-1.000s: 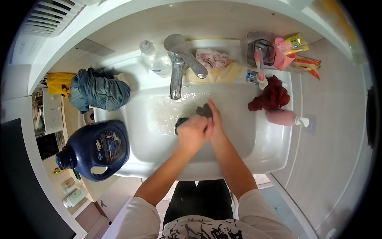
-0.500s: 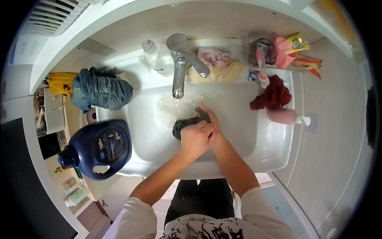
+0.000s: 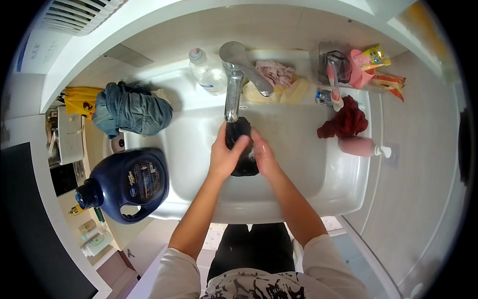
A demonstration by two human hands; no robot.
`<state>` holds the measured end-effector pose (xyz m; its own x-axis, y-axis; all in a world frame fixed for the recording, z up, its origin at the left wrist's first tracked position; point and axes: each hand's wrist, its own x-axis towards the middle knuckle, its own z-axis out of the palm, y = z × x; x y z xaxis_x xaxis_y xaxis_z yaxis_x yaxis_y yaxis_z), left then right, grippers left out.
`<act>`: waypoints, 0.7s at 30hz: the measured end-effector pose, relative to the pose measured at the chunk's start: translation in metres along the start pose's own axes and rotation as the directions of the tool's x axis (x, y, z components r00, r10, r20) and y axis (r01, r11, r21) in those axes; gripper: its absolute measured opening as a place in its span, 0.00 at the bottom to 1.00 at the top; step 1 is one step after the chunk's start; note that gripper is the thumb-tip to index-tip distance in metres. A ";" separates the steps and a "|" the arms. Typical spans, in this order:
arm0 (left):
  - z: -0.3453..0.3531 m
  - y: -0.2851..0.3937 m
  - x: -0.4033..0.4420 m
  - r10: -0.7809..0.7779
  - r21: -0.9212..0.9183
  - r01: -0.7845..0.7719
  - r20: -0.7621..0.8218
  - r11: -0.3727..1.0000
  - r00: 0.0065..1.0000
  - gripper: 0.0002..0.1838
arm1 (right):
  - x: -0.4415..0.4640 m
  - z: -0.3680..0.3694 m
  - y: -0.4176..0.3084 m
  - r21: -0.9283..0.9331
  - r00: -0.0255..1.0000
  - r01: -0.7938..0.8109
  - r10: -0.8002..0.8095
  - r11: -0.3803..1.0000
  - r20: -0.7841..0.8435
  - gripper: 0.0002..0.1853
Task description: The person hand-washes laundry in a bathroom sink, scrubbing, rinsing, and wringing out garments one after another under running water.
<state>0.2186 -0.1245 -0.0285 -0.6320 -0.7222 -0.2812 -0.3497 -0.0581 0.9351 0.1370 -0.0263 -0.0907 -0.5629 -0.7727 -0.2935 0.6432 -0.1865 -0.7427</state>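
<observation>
A wet, dark piece of cloth, perhaps a sock (image 3: 244, 167), hangs bunched just below the spout of the chrome faucet (image 3: 232, 97). My left hand (image 3: 224, 154) is closed on its left side, with the thumb lying across the front. On the right side, my right hand (image 3: 265, 155) is against or close beside the cloth's edge; its fingers are fairly straight and it looks wet. Whether it pinches any fabric is hard to tell. Both hands are over the white sink basin (image 3: 298, 174).
Rolled denim (image 3: 132, 109) and a dark blue detergent jug (image 3: 134, 184) are at left. Behind are a clear bottle (image 3: 206, 74) and a yellow cloth (image 3: 284, 92). A dark red cloth (image 3: 346, 119), pink pump bottle (image 3: 357, 146) and pink cup (image 3: 362, 70) are at right.
My hands have come apart from their clasp around the bunched cloth. The cloth has moved up under the spout and hangs longer, with my left hand now on its left side.
</observation>
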 end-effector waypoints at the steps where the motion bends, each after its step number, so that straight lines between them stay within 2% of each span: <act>1: 0.000 0.003 -0.002 -0.026 0.038 0.026 -0.005 0.999 1.000 0.28 | 0.000 -0.003 0.005 -0.149 0.995 0.098 -0.100 0.984 -0.006 0.24; 3: -0.001 0.008 -0.004 -0.073 0.115 0.075 -0.022 0.990 0.997 0.25 | 0.002 -0.007 0.015 -0.427 0.955 0.279 -0.294 0.860 0.032 0.24; 4: -0.002 0.015 -0.008 -0.097 0.176 0.103 -0.043 0.979 0.994 0.18 | 0.003 -0.007 0.017 -0.306 0.965 0.241 -0.262 0.921 -0.030 0.24; 6: 0.000 0.011 -0.015 -0.091 -0.020 0.089 -0.085 0.996 0.992 0.17 | 0.006 -0.006 0.017 -0.050 0.974 0.172 -0.178 0.984 -0.142 0.25; 7: 0.000 0.014 -0.019 -0.090 -0.116 0.077 -0.109 0.990 0.990 0.16 | 0.004 0.000 0.009 0.086 0.992 0.087 -0.078 0.992 -0.102 0.25; 8: 0.000 0.019 -0.026 -0.122 -0.322 0.086 -0.094 0.943 0.988 0.13 | -0.002 0.007 0.000 0.217 0.999 -0.007 0.018 0.976 -0.047 0.26; 9: -0.001 0.026 -0.030 -0.137 -0.432 0.089 -0.081 0.898 0.987 0.13 | -0.006 0.012 -0.007 0.340 0.994 -0.105 0.105 0.935 0.019 0.28; 11: -0.003 0.037 -0.037 -0.164 -0.632 0.094 -0.052 0.769 0.985 0.14 | -0.010 0.012 -0.011 0.385 0.990 -0.124 0.090 0.914 0.105 0.29; 12: -0.007 0.040 -0.041 -0.153 -0.750 0.089 -0.016 0.656 0.988 0.17 | -0.011 0.011 -0.012 0.409 0.985 -0.137 0.082 0.902 0.149 0.29; 13: -0.011 0.037 -0.042 -0.122 -0.744 0.060 -0.029 0.665 0.992 0.21 | -0.006 0.005 -0.011 0.124 0.983 0.009 -0.031 0.992 0.180 0.29; 14: -0.015 0.034 -0.043 -0.158 -0.840 0.089 0.004 0.536 0.987 0.23 | 0.002 -0.005 -0.011 -0.171 0.963 0.170 -0.127 0.970 0.238 0.29; 15: -0.019 0.037 -0.041 -0.184 -0.914 0.109 0.038 0.391 0.982 0.25 | 0.002 -0.006 -0.012 -0.315 0.966 0.190 -0.118 0.930 0.232 0.29; 16: -0.026 0.042 -0.038 -0.128 -0.952 0.103 0.068 0.287 0.989 0.27 | 0.002 -0.006 -0.014 -0.456 0.968 0.204 -0.110 0.866 0.225 0.29; 17: -0.029 0.048 -0.037 0.061 -0.958 0.081 0.102 0.276 0.993 0.26 | 0.002 -0.007 -0.015 -0.582 0.971 0.213 -0.101 0.785 0.218 0.31; 19: -0.038 0.049 -0.029 -0.004 -0.972 -0.005 -0.007 0.235 1.000 0.26 | 0.003 -0.017 0.004 -0.589 0.998 -0.011 0.041 0.808 0.037 0.32; 20: -0.047 0.036 -0.024 0.059 -0.979 0.004 0.017 0.205 0.998 0.24 | 0.003 -0.023 0.001 -0.682 0.996 -0.087 0.071 0.726 -0.052 0.32; 21: -0.052 0.036 -0.022 -0.025 -0.942 -0.032 -0.042 0.334 0.999 0.23 | 0.006 -0.022 -0.015 -0.758 0.986 -0.166 0.089 0.631 -0.142 0.32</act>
<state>0.2559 -0.1467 0.0223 -0.5932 -0.7491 -0.2950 0.5545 -0.6458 0.5249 0.1125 -0.0152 -0.0944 -0.5708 -0.6926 -0.4410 0.1058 0.4705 -0.8760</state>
